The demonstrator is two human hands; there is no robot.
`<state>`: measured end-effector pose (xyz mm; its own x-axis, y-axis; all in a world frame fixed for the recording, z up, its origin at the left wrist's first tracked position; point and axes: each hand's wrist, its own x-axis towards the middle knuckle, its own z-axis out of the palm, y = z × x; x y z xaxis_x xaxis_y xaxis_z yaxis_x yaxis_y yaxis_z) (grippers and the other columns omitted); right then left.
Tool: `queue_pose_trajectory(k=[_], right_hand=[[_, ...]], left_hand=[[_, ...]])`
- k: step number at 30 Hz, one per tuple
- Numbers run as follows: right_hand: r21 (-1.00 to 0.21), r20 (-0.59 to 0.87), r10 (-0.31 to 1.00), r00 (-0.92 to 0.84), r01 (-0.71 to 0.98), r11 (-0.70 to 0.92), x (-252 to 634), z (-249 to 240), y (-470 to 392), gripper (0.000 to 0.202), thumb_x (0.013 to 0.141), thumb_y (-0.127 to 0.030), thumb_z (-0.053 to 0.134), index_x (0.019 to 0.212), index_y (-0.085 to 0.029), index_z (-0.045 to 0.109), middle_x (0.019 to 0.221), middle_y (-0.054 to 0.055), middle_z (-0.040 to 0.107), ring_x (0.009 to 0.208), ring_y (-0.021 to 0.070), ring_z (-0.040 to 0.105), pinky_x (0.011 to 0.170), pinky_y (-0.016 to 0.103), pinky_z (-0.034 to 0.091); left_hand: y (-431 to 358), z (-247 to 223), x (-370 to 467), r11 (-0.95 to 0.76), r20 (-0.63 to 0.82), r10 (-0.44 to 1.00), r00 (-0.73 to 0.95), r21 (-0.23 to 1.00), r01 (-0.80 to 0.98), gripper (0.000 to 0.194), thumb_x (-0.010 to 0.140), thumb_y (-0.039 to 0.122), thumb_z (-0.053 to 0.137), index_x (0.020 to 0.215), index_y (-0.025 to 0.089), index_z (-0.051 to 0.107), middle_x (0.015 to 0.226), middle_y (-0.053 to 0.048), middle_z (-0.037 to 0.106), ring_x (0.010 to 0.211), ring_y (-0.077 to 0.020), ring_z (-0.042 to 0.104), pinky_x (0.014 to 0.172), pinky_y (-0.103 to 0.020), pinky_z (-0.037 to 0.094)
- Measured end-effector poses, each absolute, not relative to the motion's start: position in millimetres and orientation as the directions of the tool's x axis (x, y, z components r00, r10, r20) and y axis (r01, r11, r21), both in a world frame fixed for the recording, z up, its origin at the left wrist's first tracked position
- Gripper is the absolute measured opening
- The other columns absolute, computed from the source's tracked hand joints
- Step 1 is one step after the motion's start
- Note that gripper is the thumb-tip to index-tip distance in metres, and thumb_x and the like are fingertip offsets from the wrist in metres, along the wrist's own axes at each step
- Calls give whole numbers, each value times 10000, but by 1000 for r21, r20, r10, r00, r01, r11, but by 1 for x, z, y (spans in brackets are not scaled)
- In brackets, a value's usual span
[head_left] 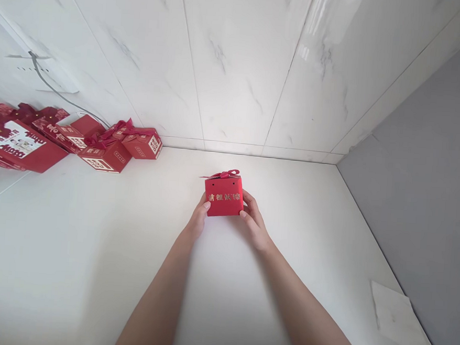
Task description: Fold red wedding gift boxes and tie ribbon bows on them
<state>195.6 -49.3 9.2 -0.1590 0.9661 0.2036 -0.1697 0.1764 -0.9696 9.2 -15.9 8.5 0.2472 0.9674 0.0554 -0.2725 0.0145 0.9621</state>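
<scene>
A small red gift box with gold Chinese characters on its front is between my two hands, at the middle of the white tabletop. A red ribbon bow lies along its top edge, and two small dark holes show just under that. My left hand grips the left side, thumb on the front face. On the opposite side my right hand holds the lower right corner with its thumb, the fingers partly behind the box. The back of the box is hidden.
Several red boxes with ribbons stand against the tiled wall at the left, beside a larger red box with a white label. A grey cable runs down from a wall socket. A white sheet lies at the right edge.
</scene>
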Motion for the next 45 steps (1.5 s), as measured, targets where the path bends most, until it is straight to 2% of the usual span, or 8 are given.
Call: queue_pose_trajectory(k=[22, 25, 27, 31, 35, 39, 42, 45], right_hand=[[-966, 223, 964, -145, -163, 200, 194, 9, -51, 513, 966, -469, 469, 1448, -328, 365, 1511, 48, 390, 1290, 280, 477, 1054, 486, 443], [-958, 285, 956, -65, -56, 282, 192, 8, -54, 578, 962, -455, 488, 1488, -312, 293, 1525, 84, 346, 1258, 274, 499, 994, 476, 494], [-927, 369, 929, 14, 81, 367, 191, 8, -56, 650, 932, -442, 552, 1503, -310, 270, 1539, 94, 305, 1295, 281, 460, 960, 463, 519], [-846, 469, 882, 54, 313, 431, 188, 8, -58, 581, 930, -351, 572, 1472, -350, 363, 1544, 60, 306, 1370, 274, 387, 933, 420, 542], [-783, 530, 847, 41, 406, 471, 185, 6, -57, 506, 956, -262, 515, 1442, -369, 421, 1547, 43, 335, 1360, 269, 425, 947, 426, 539], [-823, 498, 865, 64, 348, 449, 184, 5, -58, 581, 936, -298, 564, 1473, -345, 345, 1516, 74, 398, 1267, 275, 519, 892, 440, 563], [-911, 376, 922, 91, 217, 350, 185, 5, -57, 677, 913, -388, 607, 1495, -315, 268, 1530, 99, 366, 1194, 271, 570, 867, 444, 570], [-959, 262, 965, -28, 104, 264, 188, 5, -55, 642, 944, -467, 542, 1496, -285, 270, 1516, 106, 387, 1245, 276, 537, 979, 480, 513]], left_hand=[[-22, 20, 10, 5, 56, 960, 273, 976, -217, 526, 926, 530, 481, 1370, 248, 507, 1432, -73, 524, 1351, -315, 443, 1121, -464, 361], [-22, 19, 11, 3, 39, 970, 240, 985, -173, 556, 942, 583, 404, 1356, 233, 528, 1392, -97, 553, 1296, -312, 500, 1052, -456, 443], [-20, 17, 11, 3, 18, 983, 184, 993, -115, 559, 943, 588, 397, 1334, 217, 543, 1334, -119, 582, 1222, -309, 556, 933, -439, 529], [-15, 11, 8, -8, 7, 999, -34, 1000, -30, 598, 895, 577, 516, 1395, 256, 444, 1201, -114, 617, 1067, -282, 636, 719, -374, 599], [-13, 6, 6, -15, 27, 996, 85, 990, -141, 681, 871, 633, 504, 1430, 263, 384, 1360, -130, 515, 1187, -301, 579, 845, -416, 581], [-13, 2, 5, -37, 58, 989, 136, 988, -151, 767, 779, 505, 707, 1416, 228, 382, 1391, -155, 492, 1234, -316, 543, 952, -442, 528], [-15, 5, 4, 17, 19, 987, 157, 974, -225, 663, 834, 518, 635, 1387, 227, 414, 1384, -154, 509, 1225, -332, 550, 911, -468, 542], [-18, 10, 5, 58, 10, 970, 243, 960, -274, 595, 884, 556, 540, 1373, 237, 432, 1438, -144, 474, 1234, -341, 545, 883, -476, 554]])
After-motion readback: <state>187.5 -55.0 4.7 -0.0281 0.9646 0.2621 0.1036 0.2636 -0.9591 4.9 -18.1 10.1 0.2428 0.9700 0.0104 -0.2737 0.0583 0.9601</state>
